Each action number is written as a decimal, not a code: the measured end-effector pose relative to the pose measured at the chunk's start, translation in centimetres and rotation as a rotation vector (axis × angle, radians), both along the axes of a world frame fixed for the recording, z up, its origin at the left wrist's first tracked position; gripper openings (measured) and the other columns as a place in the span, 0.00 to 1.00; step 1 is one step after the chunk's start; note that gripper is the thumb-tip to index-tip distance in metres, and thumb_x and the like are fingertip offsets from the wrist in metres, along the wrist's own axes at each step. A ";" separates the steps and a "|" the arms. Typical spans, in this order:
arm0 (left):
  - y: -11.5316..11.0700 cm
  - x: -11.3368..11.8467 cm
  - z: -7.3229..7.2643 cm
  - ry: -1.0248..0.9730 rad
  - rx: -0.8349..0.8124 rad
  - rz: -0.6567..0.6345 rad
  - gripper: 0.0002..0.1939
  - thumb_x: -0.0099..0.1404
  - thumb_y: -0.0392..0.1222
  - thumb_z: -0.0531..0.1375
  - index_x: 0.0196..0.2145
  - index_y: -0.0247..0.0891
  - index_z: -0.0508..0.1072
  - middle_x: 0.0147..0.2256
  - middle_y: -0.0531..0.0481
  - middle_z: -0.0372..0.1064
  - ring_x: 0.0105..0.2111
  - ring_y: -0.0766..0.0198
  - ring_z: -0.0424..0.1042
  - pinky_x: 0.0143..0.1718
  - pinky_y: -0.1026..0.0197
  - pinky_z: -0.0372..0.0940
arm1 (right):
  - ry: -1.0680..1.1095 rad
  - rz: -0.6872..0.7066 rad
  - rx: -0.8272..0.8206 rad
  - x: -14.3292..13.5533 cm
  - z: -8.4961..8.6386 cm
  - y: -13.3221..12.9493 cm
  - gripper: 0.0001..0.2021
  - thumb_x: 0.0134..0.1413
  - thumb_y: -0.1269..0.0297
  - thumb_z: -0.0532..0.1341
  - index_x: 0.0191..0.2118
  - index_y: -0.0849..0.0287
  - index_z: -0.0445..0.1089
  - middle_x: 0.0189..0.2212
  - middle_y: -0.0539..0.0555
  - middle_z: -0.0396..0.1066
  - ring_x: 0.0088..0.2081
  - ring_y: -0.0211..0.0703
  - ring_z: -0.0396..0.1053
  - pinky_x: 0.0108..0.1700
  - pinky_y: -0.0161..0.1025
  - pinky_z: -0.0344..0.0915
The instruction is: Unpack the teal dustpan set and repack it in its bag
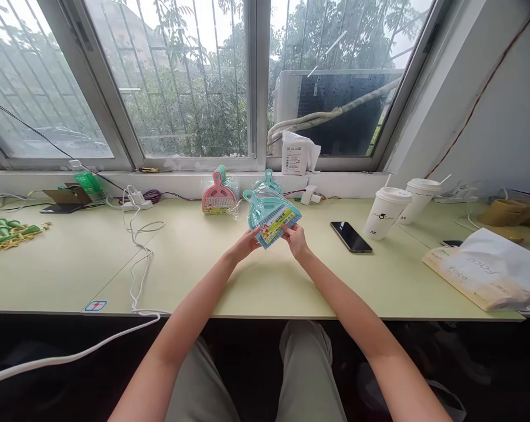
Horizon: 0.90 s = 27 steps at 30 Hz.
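Note:
A teal dustpan and brush set (pixel 267 212) in clear wrap, with a yellow label, is held tilted above the table. My left hand (pixel 246 244) grips its lower left edge, and my right hand (pixel 296 239) grips the lower right edge; the fingers of both are partly hidden by the set. Just behind it, another teal set (pixel 269 181) shows its handle and top. To the left stand several packed sets, a pink one (pixel 218 196) at the front, leaning close together near the window ledge.
On the green table (pixel 181 275) a black phone (pixel 350 237) lies to the right, beside two white lidded cups (pixel 386 214) and a tissue pack (pixel 476 275). White cables (pixel 144 252) cross the left side. Green items (pixel 10 234) lie far left.

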State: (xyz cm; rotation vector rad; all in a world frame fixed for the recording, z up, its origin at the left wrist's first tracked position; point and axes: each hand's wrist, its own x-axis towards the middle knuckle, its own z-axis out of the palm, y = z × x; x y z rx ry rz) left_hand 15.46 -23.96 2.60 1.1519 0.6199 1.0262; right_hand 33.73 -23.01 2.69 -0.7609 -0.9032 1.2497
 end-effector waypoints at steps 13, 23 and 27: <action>-0.3 2.3 -0.5 0.034 0.130 0.426 0.45 0.52 0.43 0.66 0.64 0.41 0.51 0.57 0.39 0.63 0.57 0.46 0.64 0.57 0.44 0.60 | 0.079 -0.116 0.033 -1.4 -1.1 -0.4 0.17 0.42 0.62 0.70 0.39 0.58 0.68 0.41 0.55 0.75 0.43 0.46 0.74 0.46 0.47 0.75; -1.8 0.6 1.4 0.915 0.916 1.084 0.17 0.65 0.53 0.58 0.48 0.44 0.70 0.54 0.43 0.65 0.56 0.51 0.61 0.56 0.48 0.54 | -0.003 -0.039 0.087 -0.7 -0.7 -0.4 0.18 0.41 0.60 0.70 0.38 0.58 0.67 0.37 0.54 0.75 0.41 0.46 0.75 0.46 0.49 0.75; -1.7 0.6 1.3 1.206 1.012 0.965 0.08 0.67 0.45 0.57 0.36 0.42 0.74 0.43 0.44 0.71 0.46 0.52 0.67 0.48 0.51 0.58 | -0.050 -0.013 0.077 -1.2 -0.8 -0.6 0.19 0.40 0.60 0.71 0.38 0.58 0.67 0.36 0.53 0.75 0.40 0.47 0.74 0.45 0.50 0.75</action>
